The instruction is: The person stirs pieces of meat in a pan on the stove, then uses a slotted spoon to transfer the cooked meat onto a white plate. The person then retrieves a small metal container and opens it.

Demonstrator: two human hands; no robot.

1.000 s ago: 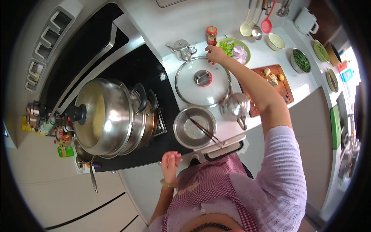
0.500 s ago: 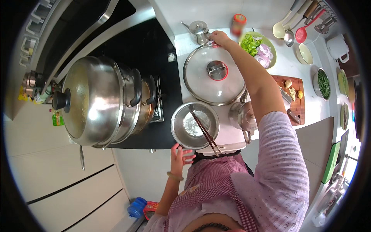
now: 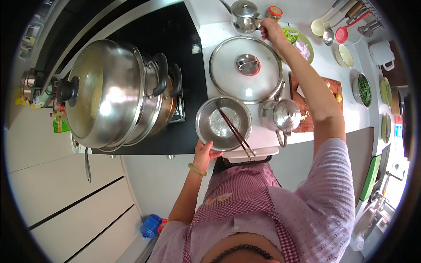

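Observation:
At the back of the counter, my right hand [image 3: 272, 32] is closed on the handle of a small steel pot with a long spout [image 3: 244, 19], which looks lifted off the counter. In front of me, my left hand [image 3: 203, 154] grips the near-left rim of a steel bowl [image 3: 205, 117], thumb over the edge. A pair of dark chopsticks [image 3: 234, 130] leans across the bowl, tips inside and ends over the near rim. The bowl's contents look clear and shiny; I cannot tell what they are. Behind it lies a wide glass-lidded pan [image 3: 226, 79].
Left, a large lidded steamer [image 3: 94, 101] stands on the black stove [image 3: 190, 127]. A steel kettle [image 3: 280, 115] is right of the bowl, by a wooden cutting board [image 3: 301, 125]. Farther back are a red-lidded jar [image 3: 274, 14] and a green plate [image 3: 310, 50] of cut peppers and onion.
My right hand has raised the small pot, which now appears larger and further right. My left hand, earlier spread beside the bowl, has taken hold of its rim. The whole view has shifted slightly.

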